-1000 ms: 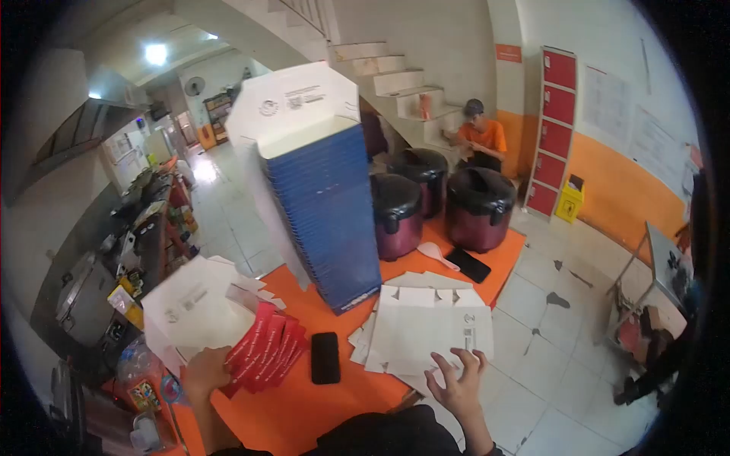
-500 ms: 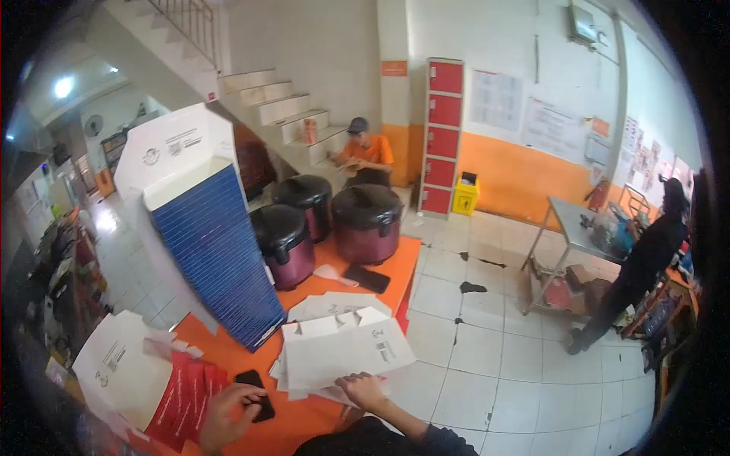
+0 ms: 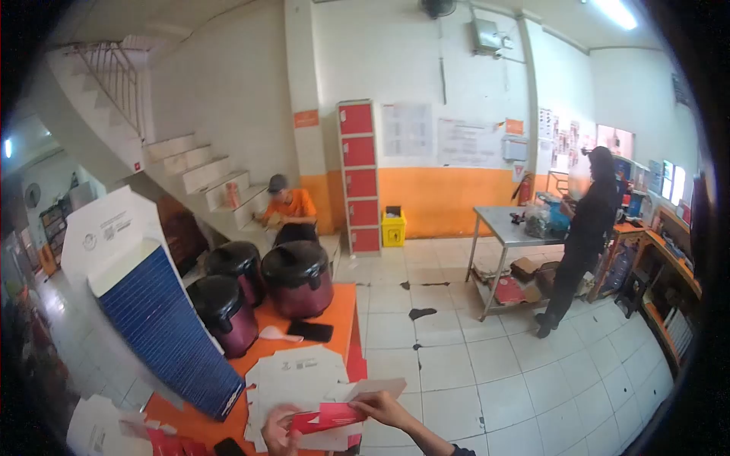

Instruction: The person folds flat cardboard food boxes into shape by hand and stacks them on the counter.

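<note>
Over the near edge of the orange table [image 3: 344,308], a folded carton [image 3: 329,416] with red and white faces is between my hands. My right hand [image 3: 386,409] pinches its right side, thumb and fingers closed on the board. At its left end is my left hand [image 3: 280,430], fingers curled against the red part. Beneath it lie flat white cartons [image 3: 293,374] with printed marks. To the left, a tall stack of blue-edged cartons [image 3: 163,323] leans at a slant, with a white flap on top.
Three dark-lidded maroon rice cookers [image 3: 298,285] stand on the table, by a phone [image 3: 310,331] and a pale paddle [image 3: 280,334]. A person in orange [image 3: 293,209] sits by the stairs. Another person in black [image 3: 585,228] stands at a metal table [image 3: 502,222]. Red lockers [image 3: 359,182] line the wall.
The view has swung right. My left hand has left the phone at the table's edge and come to the carton. The carton, lying flat before, is now lifted and tilted, showing red.
</note>
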{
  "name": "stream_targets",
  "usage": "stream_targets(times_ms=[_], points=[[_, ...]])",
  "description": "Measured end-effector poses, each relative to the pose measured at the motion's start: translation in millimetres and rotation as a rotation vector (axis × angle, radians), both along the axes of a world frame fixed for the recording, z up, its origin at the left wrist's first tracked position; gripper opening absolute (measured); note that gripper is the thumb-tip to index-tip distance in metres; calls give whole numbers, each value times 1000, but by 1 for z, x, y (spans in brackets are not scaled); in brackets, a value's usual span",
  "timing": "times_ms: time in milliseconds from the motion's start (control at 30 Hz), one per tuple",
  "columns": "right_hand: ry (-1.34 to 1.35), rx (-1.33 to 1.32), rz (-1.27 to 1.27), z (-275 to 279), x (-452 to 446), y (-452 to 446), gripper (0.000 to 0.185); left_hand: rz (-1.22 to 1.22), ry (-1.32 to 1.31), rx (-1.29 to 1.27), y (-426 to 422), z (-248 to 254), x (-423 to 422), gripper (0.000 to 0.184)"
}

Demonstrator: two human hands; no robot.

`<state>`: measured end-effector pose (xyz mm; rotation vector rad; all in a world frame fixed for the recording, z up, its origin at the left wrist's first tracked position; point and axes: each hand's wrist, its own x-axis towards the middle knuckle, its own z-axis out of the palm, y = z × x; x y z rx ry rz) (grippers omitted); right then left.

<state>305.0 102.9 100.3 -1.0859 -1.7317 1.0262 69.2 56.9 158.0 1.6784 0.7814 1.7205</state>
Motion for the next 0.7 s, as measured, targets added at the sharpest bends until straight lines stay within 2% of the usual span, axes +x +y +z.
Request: stream_targets(times_ms=[33,67,133,200,300,333,400,433,467,500,533,600,633,667,700], points=[[136,-76,-30,-4,10,1,23,-58,178,118,2,6,4,40],[134,-88,-153,-1,17,-4,23,53,308,133,5,7,13,46],[73,128,-367,10,19,-22,22,292,561,150,8,9,33,58],[18,363,-536,11,17,-34,21,113,299,-38,8,12,46,59],[41,258,-425,26,12,-64,28,-169,-74,-324,6,17,59,63],[14,373,-460,36,7,-69,17,-263,-196,-425,4,17,61,64],[78,224,-415,34,8,-72,16,-455,-361,-588,9,11,56,63],[111,148,-390,33,9,-72,15,-548,-275,-552,16,3,46,61],[64,-214,-234,39,19,-71,33,-639,-187,-513,25,-7,34,60],[14,-233,-251,48,21,-71,28,-730,-99,-472,32,-19,26,59],[-35,-251,-267,65,21,-72,23,-513,329,-166,39,-35,22,57],[-137,-325,-248,88,21,-74,22,-532,279,-272,23,-13,23,54],[-135,-230,-214,74,24,-72,23,-541,252,-323,18,-5,24,52],[-133,-132,-181,52,29,-64,24,-553,335,-109,25,-5,23,41],[-130,-31,-152,36,32,-60,25,-483,476,0,25,-1,25,35]])
